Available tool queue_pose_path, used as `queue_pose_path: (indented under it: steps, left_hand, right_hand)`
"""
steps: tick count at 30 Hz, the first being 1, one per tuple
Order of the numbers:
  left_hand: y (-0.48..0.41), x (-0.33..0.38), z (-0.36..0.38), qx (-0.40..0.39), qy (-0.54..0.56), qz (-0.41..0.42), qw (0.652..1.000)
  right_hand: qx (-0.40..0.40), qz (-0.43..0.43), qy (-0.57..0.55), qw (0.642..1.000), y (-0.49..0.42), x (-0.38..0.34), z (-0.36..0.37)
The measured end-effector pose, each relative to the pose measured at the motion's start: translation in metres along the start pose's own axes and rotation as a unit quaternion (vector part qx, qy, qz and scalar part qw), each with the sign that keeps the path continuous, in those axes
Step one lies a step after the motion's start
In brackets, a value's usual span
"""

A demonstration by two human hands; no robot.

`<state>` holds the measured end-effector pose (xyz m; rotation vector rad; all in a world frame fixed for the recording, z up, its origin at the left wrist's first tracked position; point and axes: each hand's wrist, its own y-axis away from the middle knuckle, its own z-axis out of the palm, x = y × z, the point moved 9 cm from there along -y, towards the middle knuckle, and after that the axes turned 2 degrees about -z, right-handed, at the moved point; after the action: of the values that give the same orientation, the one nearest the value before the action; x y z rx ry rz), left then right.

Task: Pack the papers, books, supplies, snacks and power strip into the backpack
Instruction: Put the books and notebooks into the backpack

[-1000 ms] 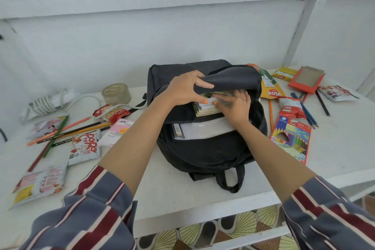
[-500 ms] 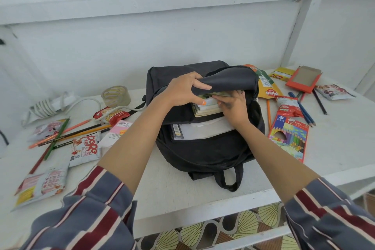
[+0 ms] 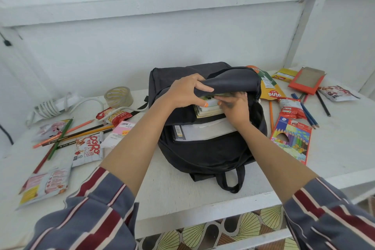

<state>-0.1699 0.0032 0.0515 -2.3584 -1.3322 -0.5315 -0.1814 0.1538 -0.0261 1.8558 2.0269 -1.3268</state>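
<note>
The stack of books (image 3: 209, 109) should probably slide in flat above the papers (image 3: 205, 131), with the flap (image 3: 233, 81) lifted high so no corner snags. The left hand (image 3: 185, 93) grips the black backpack (image 3: 203, 154) by that flap, and the right hand (image 3: 236, 108) curls its fingers over the stack's end. The stack sits in the backpack's mouth, at four o'clock from the left hand and nine o'clock from the right.

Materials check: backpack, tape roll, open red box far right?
Backpack: black woven fabric, matte; its flap folds softly in the left hand.
Tape roll: clear glossy plastic film, yellowish and see-through; core unclear.
Red box: likely thin cardboard, brown unprinted inside, creased flaps.
</note>
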Motion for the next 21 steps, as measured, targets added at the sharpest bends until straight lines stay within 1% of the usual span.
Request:
queue_pose_path:
  steps: [8,10,12,15,18,19,21]
  left_hand:
    - [0.001,-0.002,0.002,-0.003,0.001,-0.007,1.000]
    - [0.003,-0.005,0.005,-0.019,0.011,-0.015,1.000]
    - [0.005,-0.007,0.011,-0.055,0.026,-0.024,0.998]
    - [0.010,-0.009,0.018,-0.091,0.037,-0.027,0.995]
    - [0.015,-0.013,0.020,-0.093,0.049,-0.031,0.994]
    - [0.017,-0.014,0.020,-0.088,0.053,-0.029,0.994]
    - [0.020,-0.016,0.020,-0.073,0.061,-0.026,0.995]
  right_hand:
    - [-0.013,-0.012,-0.018,1.000,0.004,-0.006,-0.004]
    - [-0.034,-0.020,-0.006,0.999,0.004,-0.007,-0.003]
    - [-0.060,-0.023,0.014,0.998,0.005,-0.008,-0.006]
    - [-0.104,0.001,0.047,0.993,0.010,-0.010,-0.015]
    - [-0.154,-0.004,0.081,0.985,0.017,-0.009,-0.021]
    - [-0.160,-0.003,0.084,0.984,0.020,-0.009,-0.026]
    - [-0.162,-0.002,0.057,0.985,0.022,-0.011,-0.038]
